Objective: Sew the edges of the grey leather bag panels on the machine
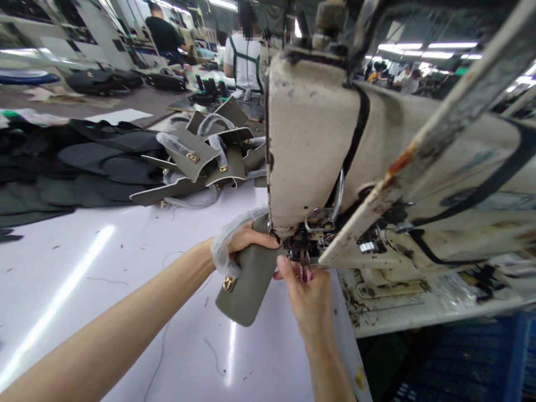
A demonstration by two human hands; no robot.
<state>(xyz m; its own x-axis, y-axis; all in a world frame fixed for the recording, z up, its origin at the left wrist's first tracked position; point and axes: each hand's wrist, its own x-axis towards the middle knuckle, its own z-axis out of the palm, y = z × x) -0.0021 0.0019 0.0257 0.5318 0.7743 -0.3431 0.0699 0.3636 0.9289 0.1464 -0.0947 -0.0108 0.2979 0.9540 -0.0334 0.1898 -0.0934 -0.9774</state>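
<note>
A grey-green leather piece (255,279) with a gold clasp and a plastic-wrapped handle (221,245) lies partly under the head of a sewing machine (314,134). My left hand (247,237) grips its upper part, thumb on top, with the wrapped handle around the wrist. Just right of the piece, below the needle area, my right hand (307,293) is closed on small pink-handled scissors (306,271), blades pointing up toward the machine. Its thumb and index finger are close to the leather's edge.
Similar leather pieces (188,151) are heaped behind my left hand, beside a pile of black pieces (84,162). A rusty metal bar (419,139) slants across the right. Loose threads lie on the white table (125,312). A blue crate (469,357) stands lower right; people work behind.
</note>
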